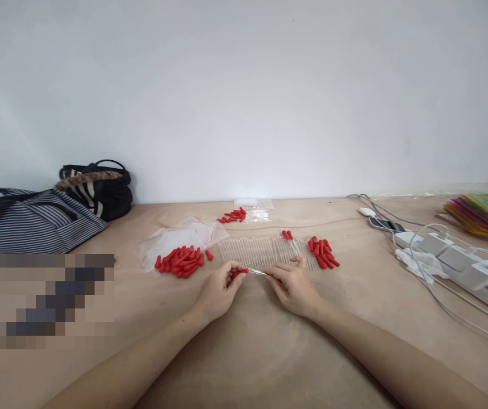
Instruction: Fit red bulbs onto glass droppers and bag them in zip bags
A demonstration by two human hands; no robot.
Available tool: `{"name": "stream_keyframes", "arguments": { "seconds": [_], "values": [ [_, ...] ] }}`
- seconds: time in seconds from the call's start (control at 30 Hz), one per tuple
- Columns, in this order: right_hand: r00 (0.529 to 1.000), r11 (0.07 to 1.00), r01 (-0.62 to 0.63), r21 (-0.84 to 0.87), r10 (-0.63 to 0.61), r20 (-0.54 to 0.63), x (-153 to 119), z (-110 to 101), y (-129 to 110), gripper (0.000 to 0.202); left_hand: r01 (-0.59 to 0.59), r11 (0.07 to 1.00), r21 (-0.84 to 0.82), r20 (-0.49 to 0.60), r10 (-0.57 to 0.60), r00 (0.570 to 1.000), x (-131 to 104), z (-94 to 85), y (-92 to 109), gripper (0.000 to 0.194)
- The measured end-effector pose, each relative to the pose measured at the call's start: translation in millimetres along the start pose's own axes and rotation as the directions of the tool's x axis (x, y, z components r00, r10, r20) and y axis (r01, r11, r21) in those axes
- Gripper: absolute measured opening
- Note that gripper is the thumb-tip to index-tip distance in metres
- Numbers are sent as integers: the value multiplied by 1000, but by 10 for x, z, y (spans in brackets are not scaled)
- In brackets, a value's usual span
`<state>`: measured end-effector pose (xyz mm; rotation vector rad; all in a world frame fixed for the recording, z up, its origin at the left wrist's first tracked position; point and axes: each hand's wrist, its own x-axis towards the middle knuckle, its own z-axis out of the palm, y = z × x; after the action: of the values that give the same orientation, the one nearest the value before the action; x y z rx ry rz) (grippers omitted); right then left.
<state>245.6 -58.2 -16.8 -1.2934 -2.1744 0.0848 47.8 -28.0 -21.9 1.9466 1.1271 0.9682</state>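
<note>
Red bulb (240,273) and clear tube (257,272) pinched end to end

Left hand (222,288): fingers curled round the bulb, thumb pressing it. Right hand (292,287): thumb and forefinger pinching the tube, other fingers loosely bent. Can't tell whether the tube sits inside the bulb.

Both meet above the desk (252,363), just short of a row of clear tubes (244,250); the hands block part of its near edge. Two red-tipped tubes (287,234) lie across the row. Bulb pile (182,262) on plastic bags (158,241) left, smaller red cluster (322,254) right. White chargers (461,259) far right. Striped bag (43,224) far left. Small red batch (234,215) near the wall (269,102).
</note>
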Motion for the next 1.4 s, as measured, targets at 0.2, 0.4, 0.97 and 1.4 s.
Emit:
{"name": "stream_keyframes", "arguments": {
  "seconds": [0.2,0.4,0.97,1.4],
  "values": [
    [1000,996,16,93,-14,-19,-9,50,-5,28,30,983,-180,-35,-37,999,12,24,-2,16],
    [996,986,49,156,-37,-83,-12,78,-24,23,79,980,-184,-53,-90,994,-4,11,47,18],
    [953,968,252,-1,-249,-170,24,19,42,27,68,972,-227,15,-66,998,-60,37,36,17],
    [970,974,226,26,-222,-96,28,53,60,25,17,992,-125,65,-9,998,-58,64,-74,18]
  ]
}}
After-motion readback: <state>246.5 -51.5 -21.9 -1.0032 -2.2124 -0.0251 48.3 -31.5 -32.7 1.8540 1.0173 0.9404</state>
